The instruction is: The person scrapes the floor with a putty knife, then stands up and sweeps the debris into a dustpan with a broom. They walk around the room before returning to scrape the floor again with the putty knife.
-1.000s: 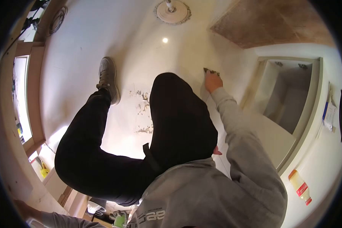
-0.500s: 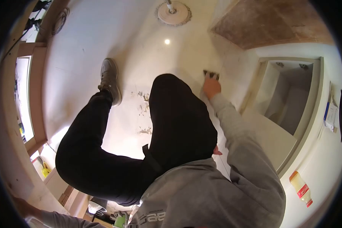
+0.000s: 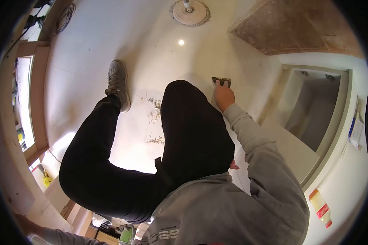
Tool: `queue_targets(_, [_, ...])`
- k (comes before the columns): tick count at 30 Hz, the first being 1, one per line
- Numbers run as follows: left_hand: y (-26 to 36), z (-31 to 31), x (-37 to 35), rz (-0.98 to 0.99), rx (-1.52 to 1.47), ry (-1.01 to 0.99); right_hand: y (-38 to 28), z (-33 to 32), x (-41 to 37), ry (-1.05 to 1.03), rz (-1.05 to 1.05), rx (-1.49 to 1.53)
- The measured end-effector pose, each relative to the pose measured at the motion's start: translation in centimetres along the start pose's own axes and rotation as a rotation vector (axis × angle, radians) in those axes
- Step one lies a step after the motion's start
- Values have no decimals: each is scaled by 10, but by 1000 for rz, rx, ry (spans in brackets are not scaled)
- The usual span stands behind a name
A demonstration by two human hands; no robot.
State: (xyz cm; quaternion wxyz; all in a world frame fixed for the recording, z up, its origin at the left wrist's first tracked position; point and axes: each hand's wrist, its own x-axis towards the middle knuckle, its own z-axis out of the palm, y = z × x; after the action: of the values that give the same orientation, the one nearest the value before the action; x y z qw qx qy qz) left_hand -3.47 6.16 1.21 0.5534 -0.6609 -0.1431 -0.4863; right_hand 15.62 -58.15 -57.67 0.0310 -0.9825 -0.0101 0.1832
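My right hand (image 3: 224, 96) is closed round a small dark scraper (image 3: 222, 81), its blade against the pale floor (image 3: 151, 65). Dark specks of debris (image 3: 154, 110) lie on the floor between my knees and beside my right leg. At the lower left edge my left hand (image 3: 23, 224) rests near a wooden frame; its fingers are dim and cannot be made out.
A round mop head (image 3: 189, 13) stands at the top. On the right are a brown board (image 3: 298, 30), an open cabinet (image 3: 315, 104) and a bottle with a red label (image 3: 321, 208). A coiled cable (image 3: 65, 18) lies at upper left.
My right hand has moved slightly left with the scraper, and the blade has turned to show more of its face. The whole view has shifted a little.
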Motion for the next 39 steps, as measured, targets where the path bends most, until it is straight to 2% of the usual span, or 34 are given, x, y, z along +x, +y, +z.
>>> queue_targets(1, [3,-2,1,69,-81,85,-1,-16,5,-54,-20,44])
queue_targets(2, [8,-6,0,81,-87,74,-1,-22,6,-115,-33,91])
queue_targets(4, [29,-21,9,-143,-192,3,-2,-20,15,-172,-20,87])
queue_targets(5, [28,-23,10,-154,-186,12,-7,-24,25,-206,-22,83])
queue_targets(8, [18,-17,2,-144,-144,-32,-19,0,9,-94,-93,18])
queue_targets(10, [5,-8,-2,-21,-27,65,-22,-7,18,-33,-122,57])
queue_targets(11, [0,-7,-6,-15,-26,59,-22,-11,33,-41,-125,54])
queue_targets(13, [8,-9,0,-54,-121,67,-24,-19,64,-215,-18,125])
queue_targets(14, [-13,4,-2,-57,-119,75,-31,-15,57,-108,-17,77])
queue_targets(16, [-72,37,-19,665,292,211,-37,-3,43,-23,-41,39])
queue_targets(17, [-35,15,-7,658,302,207,-39,2,44,43,-67,-6])
queue_targets(18, [3,-8,3,323,6,140,-35,7,53,172,-118,6])
queue_targets(19, [30,-25,11,-11,-289,68,-31,4,70,160,-127,4])
queue_targets(21, [29,-22,9,-25,-284,48,-29,-23,108,-144,-58,71])
queue_targets(23, [28,-20,12,-56,-272,41,-39,-29,97,-110,-44,87])
queue_targets(25, [46,-34,17,-41,-310,21,-46,-17,84,215,-139,-16])
queue_targets(26, [48,-35,13,-47,-298,15,-43,-21,97,221,-151,-21])
queue_targets(28, [47,-35,14,-159,-235,-21,-38,-38,107,-5,-134,40])
queue_targets(29, [-26,7,-5,131,-27,-48,-37,-32,107,-20,-128,41])
queue_targets(31, [-170,89,-44,730,441,117,-40,-35,123,-70,-113,-27])
queue_targets(33, [-158,79,-51,696,487,87,-37,-27,121,-6,-178,-44])
queue_targets(34, [-142,61,-51,692,517,51,-38,-29,120,-39,-178,-54])
queue_targets(36, [-10,-5,-5,156,40,-45,-43,-37,127,-93,-182,-66])
queue_targets(37, [56,-38,18,-94,-187,3,-47,-61,138,-279,-181,-89])
queue_targets(38, [52,-37,18,-94,-193,4,-50,-77,144,-454,-178,-108])
queue_targets(39, [47,-34,16,-49,-199,12,-46,-67,136,-434,-172,-107])
